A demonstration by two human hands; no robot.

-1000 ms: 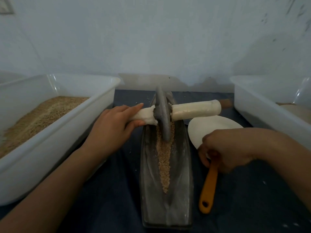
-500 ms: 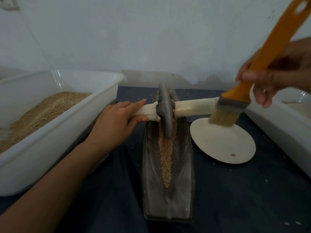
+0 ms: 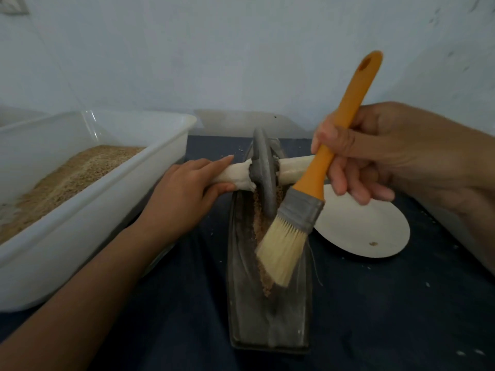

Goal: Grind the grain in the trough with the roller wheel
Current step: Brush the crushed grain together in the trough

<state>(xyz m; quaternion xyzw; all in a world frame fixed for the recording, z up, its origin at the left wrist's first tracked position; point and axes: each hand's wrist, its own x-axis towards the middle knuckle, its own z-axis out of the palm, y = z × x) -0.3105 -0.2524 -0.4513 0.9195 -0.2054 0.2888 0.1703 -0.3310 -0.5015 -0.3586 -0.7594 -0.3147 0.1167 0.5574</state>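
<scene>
Probably a plain home workspace: bare whitewashed wall (image 3: 241, 49), dark cloth-covered table (image 3: 375, 317), white plastic tub (image 3: 80, 236).

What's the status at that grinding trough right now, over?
Left hand grips white axle of grey roller wheel. Right hand holds orange-handled brush, bristles over grain in dark boat-shaped trough. Nothing blocking.
</scene>
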